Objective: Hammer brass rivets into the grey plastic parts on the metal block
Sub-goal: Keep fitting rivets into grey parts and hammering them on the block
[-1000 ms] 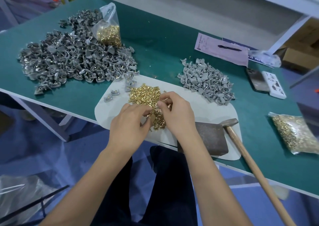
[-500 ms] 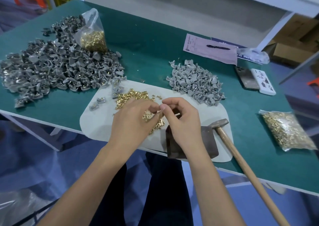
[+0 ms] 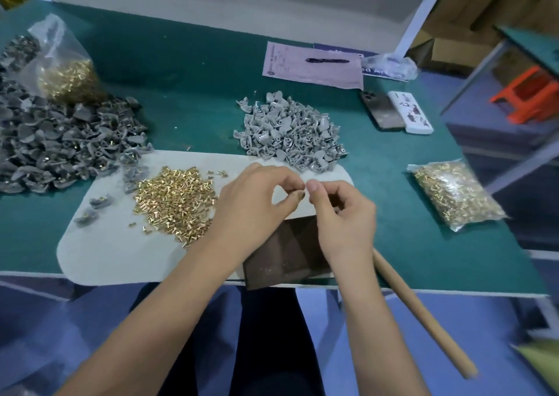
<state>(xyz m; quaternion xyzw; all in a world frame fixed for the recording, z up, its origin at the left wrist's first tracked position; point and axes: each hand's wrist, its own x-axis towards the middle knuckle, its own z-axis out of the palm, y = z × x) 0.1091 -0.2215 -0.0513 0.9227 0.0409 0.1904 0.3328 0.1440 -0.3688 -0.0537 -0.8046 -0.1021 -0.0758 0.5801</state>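
Head view, left to right: big heap of dark grey riveted parts, clear bag of rivets on it. Loose brass rivets on pale mat. Left hand and right hand curled, fingertips meeting above metal block; what they pinch is too small to tell. Lighter grey plastic parts behind. Wooden hammer handle, second rivet bag, two phones.

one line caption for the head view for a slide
Both hands, left and right, meet fingertip to fingertip above the metal block, beside loose brass rivets.
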